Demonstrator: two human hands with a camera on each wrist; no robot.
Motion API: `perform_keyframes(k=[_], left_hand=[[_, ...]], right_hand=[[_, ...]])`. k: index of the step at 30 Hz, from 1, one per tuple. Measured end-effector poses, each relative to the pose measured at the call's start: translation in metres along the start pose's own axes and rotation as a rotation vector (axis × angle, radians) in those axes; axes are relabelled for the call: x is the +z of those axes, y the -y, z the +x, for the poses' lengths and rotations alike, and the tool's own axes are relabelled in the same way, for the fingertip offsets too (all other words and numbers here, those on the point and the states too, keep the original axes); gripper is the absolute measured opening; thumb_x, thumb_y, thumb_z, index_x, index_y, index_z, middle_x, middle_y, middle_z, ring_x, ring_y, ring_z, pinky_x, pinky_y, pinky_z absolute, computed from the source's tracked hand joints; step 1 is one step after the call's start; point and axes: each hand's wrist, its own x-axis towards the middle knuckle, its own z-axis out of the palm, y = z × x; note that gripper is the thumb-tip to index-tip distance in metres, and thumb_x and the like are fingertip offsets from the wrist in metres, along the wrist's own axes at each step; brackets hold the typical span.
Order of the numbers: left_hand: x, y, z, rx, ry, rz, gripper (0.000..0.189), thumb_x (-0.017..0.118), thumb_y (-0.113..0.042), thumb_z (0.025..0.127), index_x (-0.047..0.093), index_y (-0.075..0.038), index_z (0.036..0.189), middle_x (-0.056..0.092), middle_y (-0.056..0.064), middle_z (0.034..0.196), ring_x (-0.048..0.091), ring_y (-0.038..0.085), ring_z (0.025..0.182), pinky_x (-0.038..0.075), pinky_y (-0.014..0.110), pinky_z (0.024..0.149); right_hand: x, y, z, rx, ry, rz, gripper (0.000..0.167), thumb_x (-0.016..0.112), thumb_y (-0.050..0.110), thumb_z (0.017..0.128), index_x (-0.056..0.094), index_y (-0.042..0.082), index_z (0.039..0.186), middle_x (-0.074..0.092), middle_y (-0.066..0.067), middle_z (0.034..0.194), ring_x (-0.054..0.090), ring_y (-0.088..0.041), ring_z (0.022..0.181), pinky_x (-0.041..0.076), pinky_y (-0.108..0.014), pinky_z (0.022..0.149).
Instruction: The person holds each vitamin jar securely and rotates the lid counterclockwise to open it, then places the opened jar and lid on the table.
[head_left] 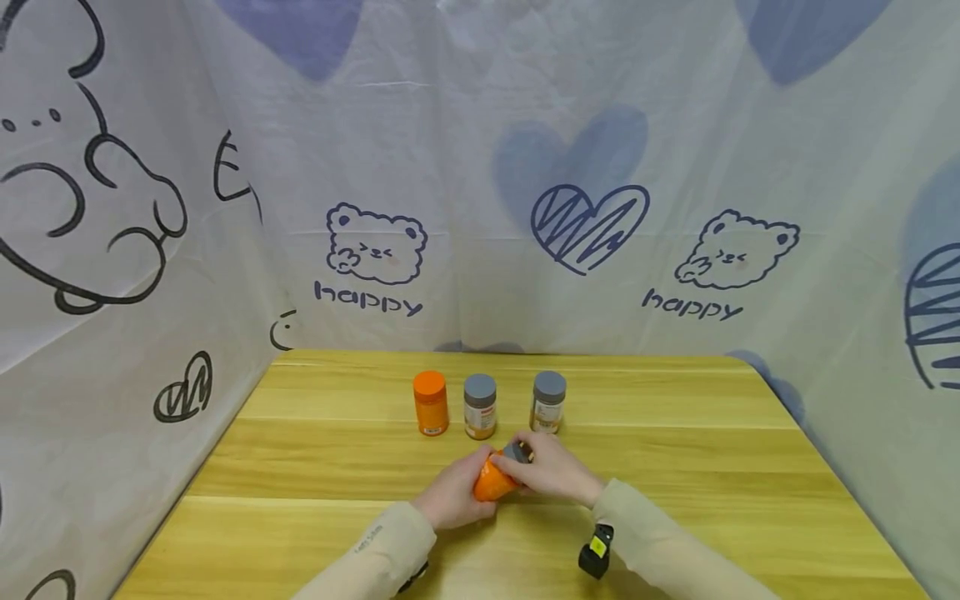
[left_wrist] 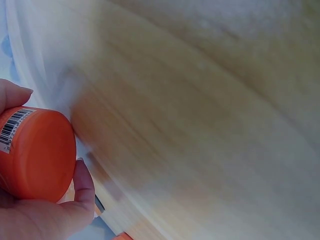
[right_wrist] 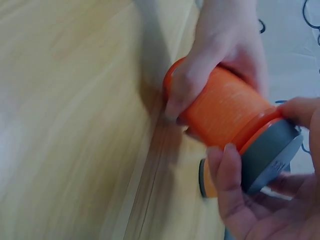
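Note:
An orange bottle (head_left: 492, 482) is held tilted above the table between both hands. My left hand (head_left: 455, 492) grips its body, with fingers and thumb wrapped round it; the left wrist view shows the bottle's flat orange base (left_wrist: 47, 155) and a barcode label (left_wrist: 15, 129). At the other end sits a grey lid (right_wrist: 270, 155), which the fingers and thumb of my right hand (head_left: 553, 468) pinch round its rim. In the right wrist view the lid is on the bottle's mouth, slightly uneven against an orange rim; whether it is threaded on I cannot tell.
Beyond the hands stand an orange bottle with an orange lid (head_left: 431, 403) and two grey-lidded bottles, one in the middle (head_left: 480, 407) and one to the right (head_left: 548, 402). They stand upright on the wooden table (head_left: 315, 467). A printed cloth (head_left: 465, 317) hangs behind the table.

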Motion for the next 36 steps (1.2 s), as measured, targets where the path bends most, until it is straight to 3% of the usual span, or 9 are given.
perform_keyframes(k=[8,13,21,36], left_hand=[[0.001,0.004,0.001,0.009,-0.003,0.001,0.058,0.078,-0.004,0.076,0.049,-0.012,0.125,0.065,0.003,0.109,0.06,0.012,0.092,0.051,0.03,0.084],[0.0,0.003,0.001,0.008,-0.004,-0.004,0.058,0.078,-0.004,0.076,0.049,-0.012,0.125,0.065,0.003,0.108,0.06,0.011,0.091,0.05,0.029,0.082],[0.0,0.002,0.001,0.013,-0.001,-0.014,0.057,0.078,-0.004,0.076,0.05,-0.011,0.124,0.064,0.003,0.106,0.058,0.01,0.088,0.049,0.027,0.078],[0.002,0.004,0.001,0.014,0.0,0.006,0.057,0.078,-0.005,0.076,0.05,-0.012,0.125,0.064,0.002,0.106,0.058,0.011,0.089,0.049,0.028,0.08]], right_hand=[[-0.004,-0.012,0.0,-0.189,0.009,-0.171,0.036,0.065,0.047,0.095,0.065,0.016,0.112,0.066,0.001,0.097,0.056,-0.012,0.085,0.048,-0.025,0.074],[-0.008,-0.016,-0.002,-0.296,0.025,-0.227,0.036,0.069,0.043,0.094,0.063,0.018,0.119,0.068,0.002,0.11,0.059,-0.011,0.095,0.052,-0.029,0.083],[-0.012,-0.02,-0.003,-0.343,0.042,-0.267,0.042,0.074,0.037,0.091,0.06,0.02,0.126,0.068,0.001,0.124,0.061,-0.015,0.111,0.052,-0.042,0.098],[-0.012,-0.02,-0.003,-0.369,0.053,-0.197,0.045,0.077,0.035,0.088,0.061,0.019,0.127,0.067,0.002,0.127,0.062,-0.015,0.115,0.051,-0.045,0.101]])
